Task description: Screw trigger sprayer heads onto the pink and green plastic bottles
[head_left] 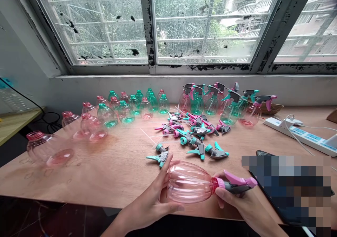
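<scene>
My left hand (155, 198) wraps around the base of a clear pink spray bottle (188, 182) held on its side above the near table edge. My right hand (237, 198) grips the pink and grey trigger sprayer head (238, 184) fitted at the bottle's neck. Just beyond lies a pile of loose trigger heads (193, 133) in pink and teal, one teal head (159, 155) close to my left fingers.
Open pink and teal bottles (126, 107) stand at the back left of the wooden table (110, 159). Bottles with sprayers fitted (218, 101) stand at the back right. A white power strip (302, 135) and a dark phone (289, 195) lie on the right.
</scene>
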`<state>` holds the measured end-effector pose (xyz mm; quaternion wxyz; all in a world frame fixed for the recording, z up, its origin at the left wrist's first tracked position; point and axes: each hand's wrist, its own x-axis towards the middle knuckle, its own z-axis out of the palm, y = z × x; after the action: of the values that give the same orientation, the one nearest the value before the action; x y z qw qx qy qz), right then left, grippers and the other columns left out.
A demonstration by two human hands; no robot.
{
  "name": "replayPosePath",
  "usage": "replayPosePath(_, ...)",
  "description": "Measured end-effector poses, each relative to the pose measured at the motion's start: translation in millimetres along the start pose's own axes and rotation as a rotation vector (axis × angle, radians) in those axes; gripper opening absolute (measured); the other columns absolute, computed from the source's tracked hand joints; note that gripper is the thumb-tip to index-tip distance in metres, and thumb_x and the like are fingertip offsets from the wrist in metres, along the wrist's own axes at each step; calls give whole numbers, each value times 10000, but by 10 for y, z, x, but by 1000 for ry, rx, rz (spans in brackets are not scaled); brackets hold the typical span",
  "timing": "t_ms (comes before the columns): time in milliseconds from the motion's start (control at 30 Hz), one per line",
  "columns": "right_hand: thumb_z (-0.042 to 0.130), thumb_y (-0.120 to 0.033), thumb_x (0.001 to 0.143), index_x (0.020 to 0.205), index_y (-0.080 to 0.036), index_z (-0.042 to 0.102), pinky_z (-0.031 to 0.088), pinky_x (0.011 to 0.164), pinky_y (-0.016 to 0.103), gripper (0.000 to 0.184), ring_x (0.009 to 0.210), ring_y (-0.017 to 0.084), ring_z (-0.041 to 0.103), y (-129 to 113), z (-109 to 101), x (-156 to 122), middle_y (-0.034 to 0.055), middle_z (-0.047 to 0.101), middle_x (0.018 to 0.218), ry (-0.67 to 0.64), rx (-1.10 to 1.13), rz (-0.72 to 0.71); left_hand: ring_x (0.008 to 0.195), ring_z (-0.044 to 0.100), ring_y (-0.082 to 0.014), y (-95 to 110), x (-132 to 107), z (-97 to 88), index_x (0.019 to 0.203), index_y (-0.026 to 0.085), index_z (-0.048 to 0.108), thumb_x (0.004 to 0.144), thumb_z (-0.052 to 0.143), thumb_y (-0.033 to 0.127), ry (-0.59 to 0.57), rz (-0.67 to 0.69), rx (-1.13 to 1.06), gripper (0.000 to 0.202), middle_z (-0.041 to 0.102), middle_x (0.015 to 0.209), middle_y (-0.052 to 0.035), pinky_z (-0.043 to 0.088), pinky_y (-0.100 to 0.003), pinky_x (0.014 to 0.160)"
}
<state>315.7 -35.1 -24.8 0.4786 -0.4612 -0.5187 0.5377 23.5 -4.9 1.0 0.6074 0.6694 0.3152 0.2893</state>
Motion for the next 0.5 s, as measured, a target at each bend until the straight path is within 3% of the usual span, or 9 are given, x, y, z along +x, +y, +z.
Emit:
replayPosePath(167, 831, -541, 838, 890, -214, 749, 409, 629, 308, 341, 601, 187, 566, -45, 20, 2, -34, 658, 608, -2, 14, 8, 1447, 472, -342, 10, -10, 33, 1607, 481, -175, 742, 964, 299, 24, -28, -41, 1441, 193, 1755, -78, 360, -513, 1234)
replayPosePath(367, 797, -604, 832, 861, -221, 737, 423, 655, 333, 388, 618, 214, 567, -66, 29, 3, -27, 638, 598, 23, -60, 14, 1432, 491, -337, -6, -24, 18, 1622, 491, -111, 825, 901, 354, 7, -56, -81, 1295, 183, 1759, -75, 346, -536, 1238)
replayPosePath(500, 776, -565, 874, 917, -216, 735, 421, 670, 344, 355, 611, 212, 562, -38, 19, 4, -31, 641, 586, 21, -34, 1, 1520, 396, -335, -14, -7, -16, 1618, 505, -120, 872, 863, 322, -11, -5, 9, 1248, 197, 1756, -68, 269, -546, 1279)
